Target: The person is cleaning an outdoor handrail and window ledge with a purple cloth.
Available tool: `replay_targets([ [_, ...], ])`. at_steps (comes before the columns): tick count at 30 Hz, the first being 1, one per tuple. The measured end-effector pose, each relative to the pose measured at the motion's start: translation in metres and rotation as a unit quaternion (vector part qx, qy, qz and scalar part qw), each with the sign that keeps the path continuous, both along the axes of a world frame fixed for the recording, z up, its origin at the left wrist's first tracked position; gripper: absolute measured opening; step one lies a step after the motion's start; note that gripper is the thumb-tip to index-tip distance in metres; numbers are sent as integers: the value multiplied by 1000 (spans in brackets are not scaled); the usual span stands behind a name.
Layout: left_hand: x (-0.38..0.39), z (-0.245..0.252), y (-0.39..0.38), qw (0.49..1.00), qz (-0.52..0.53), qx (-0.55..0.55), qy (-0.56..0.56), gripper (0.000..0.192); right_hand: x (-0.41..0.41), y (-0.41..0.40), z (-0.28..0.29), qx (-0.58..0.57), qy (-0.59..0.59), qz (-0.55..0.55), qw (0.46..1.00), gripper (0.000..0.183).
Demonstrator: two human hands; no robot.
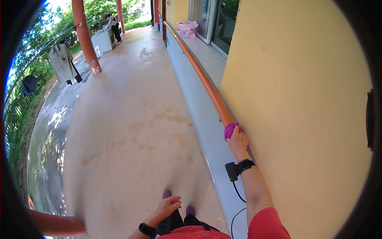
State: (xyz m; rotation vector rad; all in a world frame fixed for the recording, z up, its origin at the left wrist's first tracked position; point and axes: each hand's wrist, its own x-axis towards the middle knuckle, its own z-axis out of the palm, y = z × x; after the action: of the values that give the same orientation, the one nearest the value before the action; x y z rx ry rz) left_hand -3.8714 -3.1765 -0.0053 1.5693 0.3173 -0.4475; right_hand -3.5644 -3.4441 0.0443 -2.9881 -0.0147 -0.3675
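A crumpled purple cloth (231,131) wraps over the orange handrail (206,80), and my right hand (238,142) presses and grips it there. Below that wrist a black strap (246,165) carries a small black box with a cable. My left hand (169,205) hangs in front of my body, holding nothing, its fingers loosely bent. A black band (147,229) sits on the left wrist. The rail runs along the wall away from me; part of it is hidden behind my right hand and forearm.
A yellow wall (298,89) rises close on my right. A pink plastic bag (187,29) rests on the window ledge. Red pillars (86,38) line the walkway's left side, where clothes (63,62) hang from a bar. Farther off, a person (114,27) stands at a white counter (103,41).
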Motion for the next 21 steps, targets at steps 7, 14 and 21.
replay_targets([
  [7, 127, 15, 58, 988, -129, 52, -67, 37, -108, -34, 13, 0, 23, -28, 999, 82],
  [14, 208, 31, 132, 983, -138, 84, -91, 39, -89, -20, 4, -83, -62, -85, 991, 82],
  [21, 212, 11, 195, 986, -145, 82, -13, 39, 106, 90, -10, -175, -112, -39, 977, 60],
])
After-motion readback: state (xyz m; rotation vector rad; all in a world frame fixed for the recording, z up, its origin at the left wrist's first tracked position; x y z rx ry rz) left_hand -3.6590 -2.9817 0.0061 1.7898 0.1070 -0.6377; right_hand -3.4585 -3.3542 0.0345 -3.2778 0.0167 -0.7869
